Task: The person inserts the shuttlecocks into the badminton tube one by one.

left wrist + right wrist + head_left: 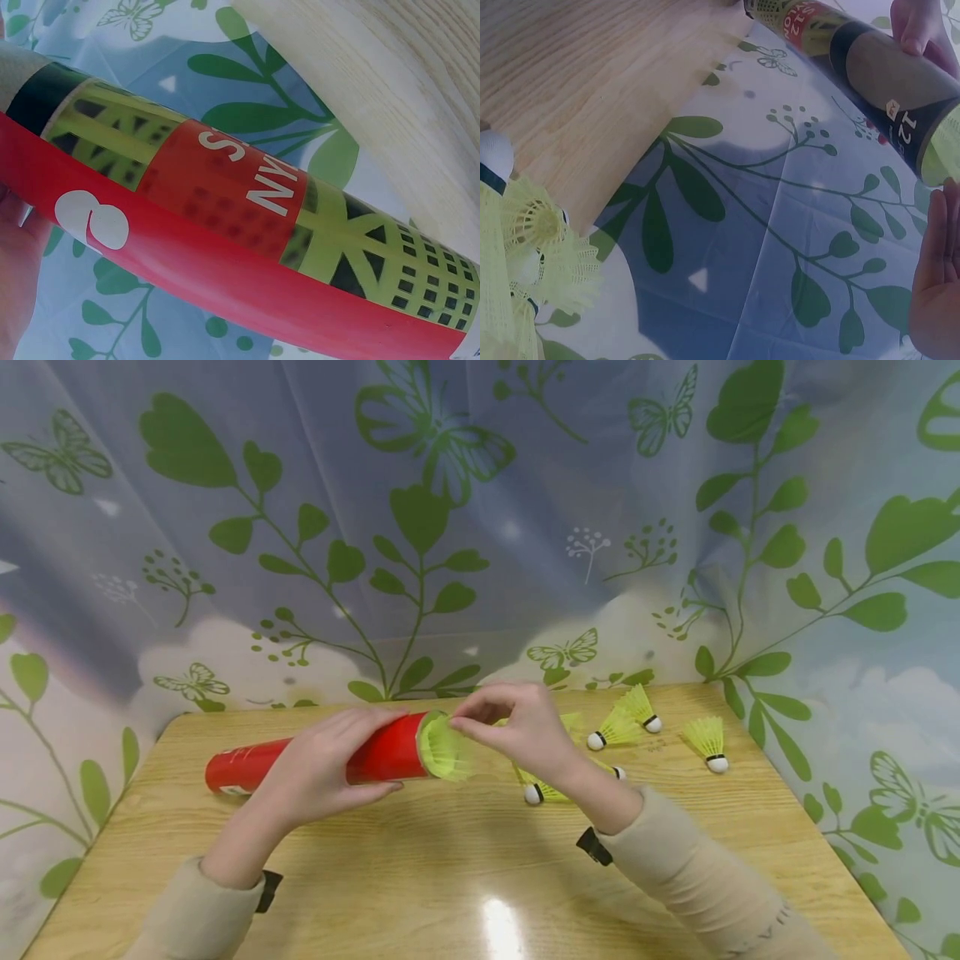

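A red tube lies tilted across the left side in the head view, its mouth facing right. My left hand grips it around the middle. A yellow-green shuttlecock sits at the mouth with its skirt sticking out; its tip is hidden inside. My right hand pinches the skirt's edge between thumb and forefinger. The left wrist view shows the tube's clear window with yellow skirts inside. In the right wrist view, the tube's dark label faces the camera, and my right hand is by the mouth.
Several loose shuttlecocks lie right of the tube, including one farthest right and one near the back; some are partly behind my right hand. The wooden table meets a leaf-patterned curtain at its back edge.
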Demonstrator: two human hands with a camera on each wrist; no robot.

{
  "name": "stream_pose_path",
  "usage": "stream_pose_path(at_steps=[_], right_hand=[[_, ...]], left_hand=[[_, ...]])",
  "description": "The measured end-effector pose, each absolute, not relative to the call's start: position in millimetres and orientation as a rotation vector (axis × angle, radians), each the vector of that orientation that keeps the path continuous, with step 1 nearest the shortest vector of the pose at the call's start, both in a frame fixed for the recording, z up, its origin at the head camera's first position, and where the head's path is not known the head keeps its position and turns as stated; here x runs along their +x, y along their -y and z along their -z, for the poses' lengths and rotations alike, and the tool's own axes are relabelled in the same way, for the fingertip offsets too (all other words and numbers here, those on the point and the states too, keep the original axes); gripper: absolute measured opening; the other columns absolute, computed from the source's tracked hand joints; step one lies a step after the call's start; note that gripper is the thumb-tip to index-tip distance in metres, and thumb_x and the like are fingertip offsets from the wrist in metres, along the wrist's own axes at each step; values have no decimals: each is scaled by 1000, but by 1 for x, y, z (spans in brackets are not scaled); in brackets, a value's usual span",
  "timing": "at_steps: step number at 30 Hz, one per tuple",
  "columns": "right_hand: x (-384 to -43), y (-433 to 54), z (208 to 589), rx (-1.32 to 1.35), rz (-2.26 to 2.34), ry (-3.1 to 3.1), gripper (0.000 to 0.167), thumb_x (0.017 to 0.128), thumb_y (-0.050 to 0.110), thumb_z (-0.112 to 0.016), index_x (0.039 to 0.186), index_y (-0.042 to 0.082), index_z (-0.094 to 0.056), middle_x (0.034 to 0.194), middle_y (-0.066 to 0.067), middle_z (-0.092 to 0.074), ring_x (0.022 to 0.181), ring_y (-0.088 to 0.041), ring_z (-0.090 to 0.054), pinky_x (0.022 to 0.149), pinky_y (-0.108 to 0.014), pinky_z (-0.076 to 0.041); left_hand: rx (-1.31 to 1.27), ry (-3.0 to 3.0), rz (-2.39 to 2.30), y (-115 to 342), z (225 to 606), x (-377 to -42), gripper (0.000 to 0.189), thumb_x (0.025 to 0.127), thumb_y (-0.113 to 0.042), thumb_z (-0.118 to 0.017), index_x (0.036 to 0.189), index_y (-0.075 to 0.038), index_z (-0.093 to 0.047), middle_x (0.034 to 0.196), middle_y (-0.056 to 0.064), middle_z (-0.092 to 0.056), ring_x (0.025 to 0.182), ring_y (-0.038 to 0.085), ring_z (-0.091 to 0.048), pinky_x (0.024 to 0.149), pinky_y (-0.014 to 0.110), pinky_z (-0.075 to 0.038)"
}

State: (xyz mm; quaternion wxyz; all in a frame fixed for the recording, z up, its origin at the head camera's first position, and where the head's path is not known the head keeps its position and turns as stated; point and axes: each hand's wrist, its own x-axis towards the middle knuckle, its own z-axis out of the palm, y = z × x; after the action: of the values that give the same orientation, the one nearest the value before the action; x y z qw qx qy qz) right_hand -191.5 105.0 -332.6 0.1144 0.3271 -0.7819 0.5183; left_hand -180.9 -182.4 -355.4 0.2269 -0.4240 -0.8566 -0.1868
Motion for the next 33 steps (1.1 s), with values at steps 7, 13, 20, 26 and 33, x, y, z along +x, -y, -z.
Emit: stream_pose_path(at_steps=[7,13,20,26,33], right_hand=[[-188,-99,336,922,-1504,2328,6,89,5,-84,95,4,-83,88,-8,-82,72,-9,-73,67,-24,-62],[-188,-97,337,924,-1512,2333,6,89,5,-84,95,4,-83,89,-9,-82,73,-11,-75,68,-24,-63],[-187,-93,339,887,-1531,2355,6,89,5,-84,95,4,-84,88,-9,-82,72,-11,-75,68,-24,-63],[-186,-91,338,875,-1510,2379,6,89,5,-84,95,5,-84,90,-9,-83,74,-11,-75,69,-24,-63],[-185,-88,340,874,-1497,2411,6,90,5,-83,95,5,-85,92,-9,-83,75,-11,-76,70,-22,-63]], left_hand=[[-1181,2354,519,182,355,-181,84,70,-24,-99,142,-6,-60,128,10,-74,114,29,-72,94,51,-63],[-1186,2356,505,182,354,-181,84,69,-25,-99,142,-6,-60,128,10,-74,113,29,-73,93,51,-63],[-1179,2360,492,182,354,-181,84,70,-26,-99,142,-6,-60,128,11,-74,114,30,-73,94,52,-63],[-1184,2360,490,182,354,-181,84,69,-26,-99,141,-5,-61,128,11,-74,114,30,-73,94,52,-63],[-1193,2354,485,182,354,-180,84,69,-26,-100,141,-5,-61,128,11,-75,114,31,-73,94,52,-63]])
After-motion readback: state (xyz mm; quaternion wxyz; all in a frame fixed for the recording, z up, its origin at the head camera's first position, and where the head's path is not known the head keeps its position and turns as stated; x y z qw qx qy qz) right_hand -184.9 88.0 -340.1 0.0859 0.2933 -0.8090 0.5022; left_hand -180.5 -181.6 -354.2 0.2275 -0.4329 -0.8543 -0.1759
